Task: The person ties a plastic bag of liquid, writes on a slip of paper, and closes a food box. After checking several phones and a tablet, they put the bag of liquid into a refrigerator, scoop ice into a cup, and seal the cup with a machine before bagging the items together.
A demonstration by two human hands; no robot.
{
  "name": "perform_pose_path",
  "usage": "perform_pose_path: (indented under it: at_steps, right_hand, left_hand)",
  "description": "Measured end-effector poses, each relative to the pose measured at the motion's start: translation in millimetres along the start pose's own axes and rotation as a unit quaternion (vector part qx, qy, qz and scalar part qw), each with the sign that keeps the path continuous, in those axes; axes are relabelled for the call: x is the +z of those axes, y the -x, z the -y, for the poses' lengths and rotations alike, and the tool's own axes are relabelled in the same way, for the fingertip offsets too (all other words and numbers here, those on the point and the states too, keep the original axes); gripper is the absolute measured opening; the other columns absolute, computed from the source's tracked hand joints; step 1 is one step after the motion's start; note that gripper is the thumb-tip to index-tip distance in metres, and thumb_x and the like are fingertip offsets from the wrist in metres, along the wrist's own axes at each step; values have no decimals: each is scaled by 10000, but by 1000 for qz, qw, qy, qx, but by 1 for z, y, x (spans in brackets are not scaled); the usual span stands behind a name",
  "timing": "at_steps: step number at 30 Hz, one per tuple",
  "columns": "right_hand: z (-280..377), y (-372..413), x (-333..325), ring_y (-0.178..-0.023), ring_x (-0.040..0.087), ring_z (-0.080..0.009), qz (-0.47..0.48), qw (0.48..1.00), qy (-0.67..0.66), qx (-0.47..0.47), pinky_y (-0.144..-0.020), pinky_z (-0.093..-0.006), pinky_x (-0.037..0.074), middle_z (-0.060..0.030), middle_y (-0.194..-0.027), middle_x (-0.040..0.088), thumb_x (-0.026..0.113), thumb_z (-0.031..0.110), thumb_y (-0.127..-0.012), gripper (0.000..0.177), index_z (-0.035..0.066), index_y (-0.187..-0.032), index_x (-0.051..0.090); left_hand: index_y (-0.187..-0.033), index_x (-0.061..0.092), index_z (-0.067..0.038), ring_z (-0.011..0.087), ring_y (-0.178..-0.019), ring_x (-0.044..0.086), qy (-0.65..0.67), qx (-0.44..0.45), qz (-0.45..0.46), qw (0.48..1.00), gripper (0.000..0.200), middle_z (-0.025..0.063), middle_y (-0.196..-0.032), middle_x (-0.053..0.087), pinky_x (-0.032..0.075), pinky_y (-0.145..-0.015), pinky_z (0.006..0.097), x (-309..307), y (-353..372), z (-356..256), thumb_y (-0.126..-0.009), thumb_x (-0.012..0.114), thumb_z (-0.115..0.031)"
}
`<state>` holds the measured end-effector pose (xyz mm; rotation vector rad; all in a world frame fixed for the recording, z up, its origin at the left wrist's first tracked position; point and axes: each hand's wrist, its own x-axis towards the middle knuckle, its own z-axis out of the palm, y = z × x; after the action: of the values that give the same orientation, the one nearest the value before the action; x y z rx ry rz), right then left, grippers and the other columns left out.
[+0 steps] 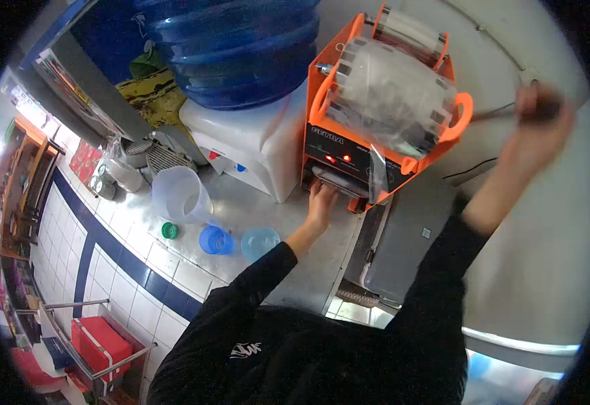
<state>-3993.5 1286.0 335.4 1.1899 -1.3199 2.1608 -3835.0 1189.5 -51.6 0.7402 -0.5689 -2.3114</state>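
An orange and black cup sealing machine (359,152) stands before me, with a roll of clear film (396,91) on top and red lights lit on its front. My left hand (320,204) is at the front slot, its fingers curled on the edge of the machine's tray (339,181). Out to the right of the machine, my right hand (538,131) is raised and blurred, closed around the dark end of the side lever (494,113). Whether a cup sits inside the slot is hidden.
A white water dispenser (261,135) with a big blue bottle (241,50) stands left of the machine. On the metal counter (295,270) are a translucent pitcher (179,196), a blue cup (216,240), a light blue bowl-like container (260,243) and a green lid (169,230).
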Motion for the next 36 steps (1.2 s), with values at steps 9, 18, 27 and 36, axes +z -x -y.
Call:
perform_pose_path:
  at_steps: [9,18,27,36]
  right_hand:
    - [-196,-153,-3,-819,595,-182,29,976,136,166,-738,-313,470,-123,-915,653,453,420,-962,446,-2,-1027,584]
    - [-139,129,-140,-919,593,-166,-153,964,59,210,-778,-316,465,-85,-1022,630,588,220,-922,254,30,-1090,575]
    - [-90,346,-98,-893,595,-149,52,936,220,269,-734,-264,466,-66,-968,622,609,84,-891,133,33,-1013,590]
    - [-107,289,-16,-985,508,-252,519,796,311,-18,-863,-416,360,-31,-940,603,616,151,-828,148,104,-968,622]
  left_hand:
    - [-1228,388,-66,207,-1139,513,57,-13,-12,998,326,74,-1159,537,390,-1032,405,-2,-11,2,-925,478,-147]
    - [-1205,460,-47,243,-1039,500,151,-8,5,989,543,117,-1128,527,382,-954,409,-61,59,18,-947,401,-521]
    - [-1234,466,-80,227,-1066,508,135,-49,-62,988,476,70,-1159,539,395,-920,391,-75,116,12,-967,334,-452]
    - [-1333,437,-85,225,-1157,513,215,-99,40,971,485,58,-1221,558,356,-1042,431,-108,81,45,-985,315,-400]
